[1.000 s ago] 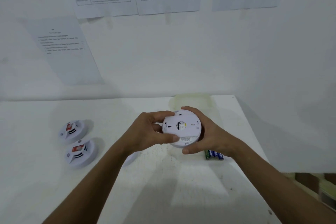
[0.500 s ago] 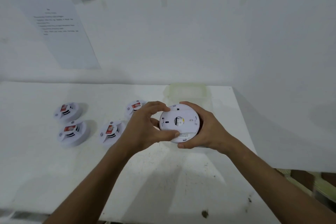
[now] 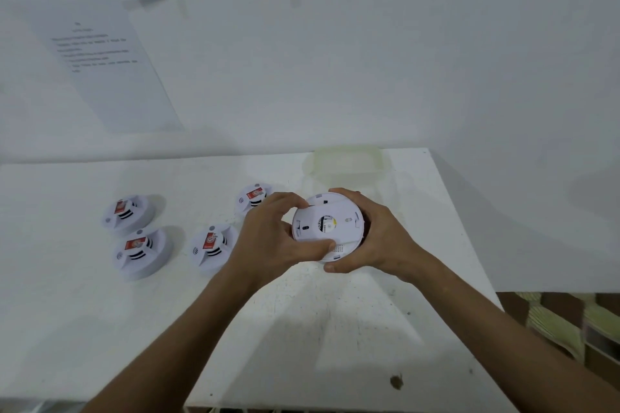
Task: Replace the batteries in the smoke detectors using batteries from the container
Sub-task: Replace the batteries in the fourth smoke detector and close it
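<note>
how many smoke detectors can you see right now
5. One is held in both hands. Four lie on the table: two at far left, one left of the wrist, one behind the left hand, partly hidden. More may be out of view.

White round smoke detector [image 3: 327, 226], back up, gripped above the table.

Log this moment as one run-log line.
left hand: grips smoke detector | right hand: cradles it, back up | table: four detectors left | container: behind
</note>
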